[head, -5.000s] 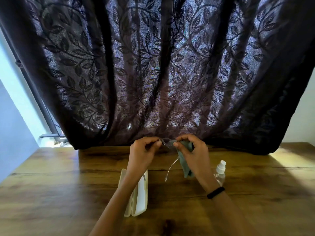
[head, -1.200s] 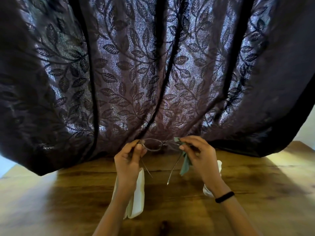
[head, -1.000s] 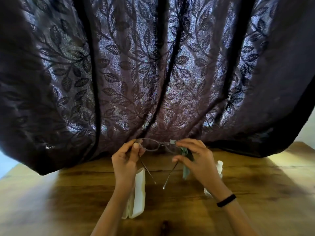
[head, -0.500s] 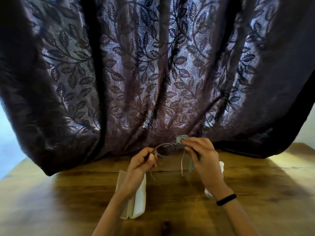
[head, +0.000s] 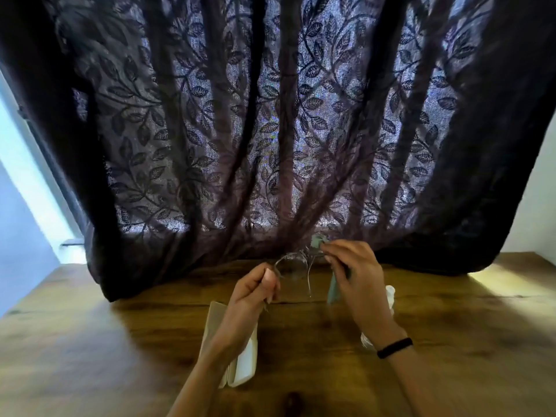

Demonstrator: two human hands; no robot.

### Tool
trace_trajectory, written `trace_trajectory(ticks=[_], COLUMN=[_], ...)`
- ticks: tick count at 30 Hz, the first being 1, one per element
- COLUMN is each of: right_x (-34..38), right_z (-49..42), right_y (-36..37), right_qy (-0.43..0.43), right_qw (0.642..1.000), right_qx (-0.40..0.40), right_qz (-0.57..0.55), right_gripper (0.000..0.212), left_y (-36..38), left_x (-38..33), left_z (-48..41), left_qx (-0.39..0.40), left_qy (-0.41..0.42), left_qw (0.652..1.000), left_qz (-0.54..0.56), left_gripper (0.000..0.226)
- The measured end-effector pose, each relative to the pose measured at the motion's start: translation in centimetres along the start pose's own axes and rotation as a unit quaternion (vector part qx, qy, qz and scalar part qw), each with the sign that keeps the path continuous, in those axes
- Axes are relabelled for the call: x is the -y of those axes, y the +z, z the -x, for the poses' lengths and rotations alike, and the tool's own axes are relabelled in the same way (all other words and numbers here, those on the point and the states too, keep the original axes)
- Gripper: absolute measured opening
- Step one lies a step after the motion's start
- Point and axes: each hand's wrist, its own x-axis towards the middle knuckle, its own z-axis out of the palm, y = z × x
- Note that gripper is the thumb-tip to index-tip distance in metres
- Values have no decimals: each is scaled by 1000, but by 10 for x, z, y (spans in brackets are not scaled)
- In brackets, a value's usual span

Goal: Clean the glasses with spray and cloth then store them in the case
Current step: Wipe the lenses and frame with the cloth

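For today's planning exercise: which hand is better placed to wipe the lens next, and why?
Right. The right hand pinches the cloth against the glasses, while the left hand grips their other end.

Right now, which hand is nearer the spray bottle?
Right. The right hand, gripping the cloth, overlaps the spray bottle and partly hides it; the left hand, pinching the glasses, is farther left, over the case.

Case (head: 244,366) left of spray bottle (head: 390,292), on table (head: 90,356)
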Motion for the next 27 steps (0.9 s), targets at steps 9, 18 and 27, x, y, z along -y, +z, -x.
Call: trace_trajectory(ticks=[9,18,27], right_x=[14,-3,15], right_z=[6,-14,-3], right_y=[4,-6,-2], right_qy=[-43,46,1], right_qw=[997,998,998], right_qx=[58,37,30], right_qz=[-15,-26,-52], right_gripper=[37,25,27], left_y=[-5,-8,-4], left_x=[3,0,1], left_z=[-1,3,0], left_qx=[-10,15,0], left_qy=[11,11,31], left_qw=[1000,1000,1000], left_qz=[14,9,6], left_gripper=[26,24,25])
